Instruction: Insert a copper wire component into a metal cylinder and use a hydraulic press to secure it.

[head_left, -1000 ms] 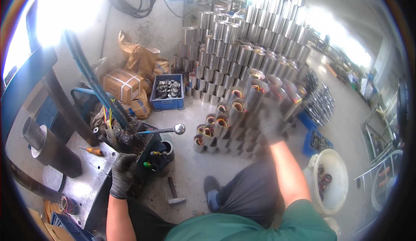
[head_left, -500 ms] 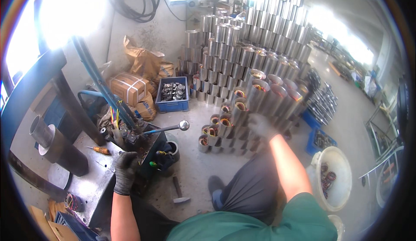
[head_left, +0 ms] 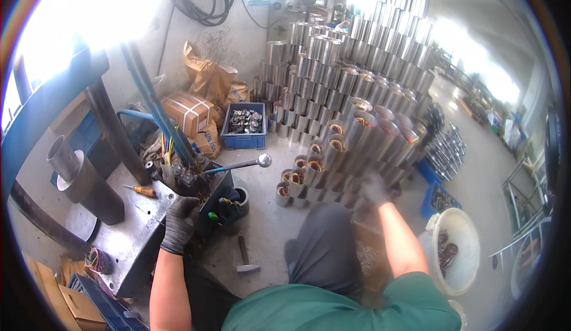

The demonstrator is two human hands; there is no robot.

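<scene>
My left hand [head_left: 181, 221], in a dark grey glove, is closed at the corner of the metal press table [head_left: 140, 236]; whatever its fingers hold is hidden. A screwdriver [head_left: 141, 190] with an orange handle lies on that table, near a grey cylinder [head_left: 98, 191] with a narrower tube on top. My right hand [head_left: 375, 189], also gloved, is smeared by motion, and its fingers cannot be made out. It is in front of the stacked metal cylinders [head_left: 358, 135], several with coloured wires inside. I cannot tell whether it touches one.
A hammer [head_left: 244, 253] lies on the floor between the table and my leg. Beyond the ball-ended lever [head_left: 238, 165] stands a blue crate [head_left: 244, 140] of small metal parts. A white bucket [head_left: 470, 251] holding wound coils is at right. An open box [head_left: 370, 242] sits beside my knee.
My right hand has come lower, nearer my knee. My knee has swung left, so the open box beside it shows. The whole view has shifted slightly; my left hand stays by the table corner.
</scene>
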